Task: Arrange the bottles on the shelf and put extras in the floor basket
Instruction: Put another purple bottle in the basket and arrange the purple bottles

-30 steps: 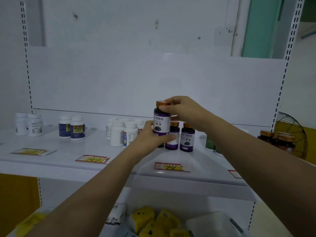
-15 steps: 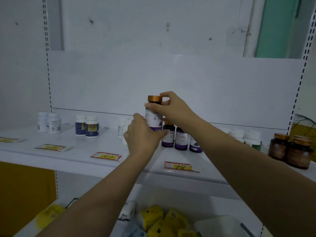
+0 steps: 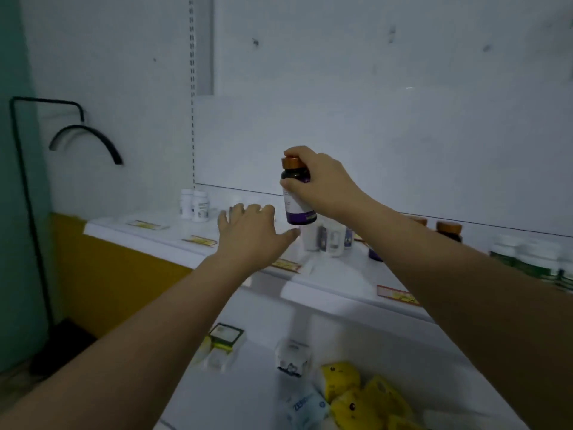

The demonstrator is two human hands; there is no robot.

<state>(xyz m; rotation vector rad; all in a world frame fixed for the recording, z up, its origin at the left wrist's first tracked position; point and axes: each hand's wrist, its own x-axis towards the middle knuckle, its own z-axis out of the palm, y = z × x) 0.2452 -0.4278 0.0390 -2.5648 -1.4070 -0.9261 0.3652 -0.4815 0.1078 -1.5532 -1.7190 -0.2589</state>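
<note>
Near the middle of the frame, the right grip (image 3: 322, 184) is closed around the dark bottle (image 3: 298, 206) with a gold cap and holds it above the shelf (image 3: 341, 276). The left grip (image 3: 251, 234), just left of the bottle, is relaxed with spread fingers and holds nothing.

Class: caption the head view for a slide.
Right hand holds a gold-capped purple bottle above the shelf; left hand open.
</note>
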